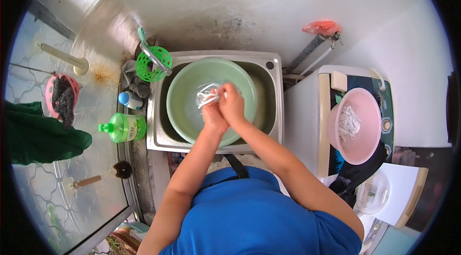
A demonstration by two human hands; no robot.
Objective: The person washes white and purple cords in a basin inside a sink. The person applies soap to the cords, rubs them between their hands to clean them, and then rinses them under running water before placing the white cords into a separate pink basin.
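My left hand [214, 117] and my right hand [232, 103] come together over a pale green basin [175, 104] that sits in a steel sink [215, 54]. A bundle of thin white cord-like loops [207, 97] lies in my left hand, its fingers curled round it. My right hand presses against the same bundle from the right, fingers closed and partly blurred. Water seems to lie in the basin below; its level is hard to make out. More white loops [349, 123] rest in a pink basin [367, 142] at the right.
The pink basin stands on a washing machine [307, 130]. Left of the sink are a green pump bottle [126, 128], a small blue-capped bottle [130, 100] and a green perforated basket [152, 64]. A dark green cloth [43, 134] hangs at far left. Pipes [309, 53] rise behind.
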